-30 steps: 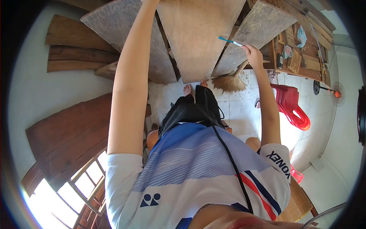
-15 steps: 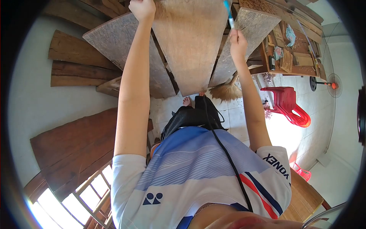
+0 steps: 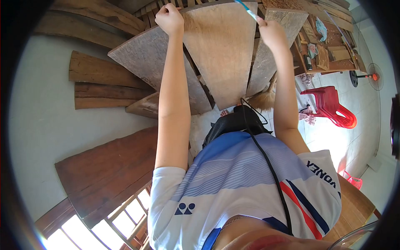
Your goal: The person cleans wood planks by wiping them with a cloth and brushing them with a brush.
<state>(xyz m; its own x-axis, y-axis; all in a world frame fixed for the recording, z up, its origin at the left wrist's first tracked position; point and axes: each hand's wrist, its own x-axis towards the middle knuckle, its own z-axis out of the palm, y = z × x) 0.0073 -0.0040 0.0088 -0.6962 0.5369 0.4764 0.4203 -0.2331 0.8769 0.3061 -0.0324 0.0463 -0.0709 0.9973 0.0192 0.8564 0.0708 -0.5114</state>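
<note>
My right hand (image 3: pixel 273 35) is closed on the lower end of a slim blue-and-white stick (image 3: pixel 247 10), like a brush handle, which slants up to the left. The stick's far tip is cut off by the top of the view. It overlaps the upper right edge of a pale wooden board (image 3: pixel 221 50). At that board's upper left corner is my left hand (image 3: pixel 169 19), fingers curled into a fist; what they hold, if anything, is hidden. Greyer boards lie to the left (image 3: pixel 162 71) and right (image 3: pixel 275 46) of the pale one.
Dark planks (image 3: pixel 106 68) lean at the wall on the left, above a reddish-brown panel (image 3: pixel 108 171). A straw broom (image 3: pixel 263 100) is below the right board. Further right are a cluttered workbench (image 3: pixel 333 41), stacked red plastic chairs (image 3: pixel 329 108) and a fan (image 3: pixel 375 78).
The whole view has shifted, so the boards appear further right. My right wrist has bent, and the blue-and-white stick now leans more to the left. My left hand stays closed near the board's corner.
</note>
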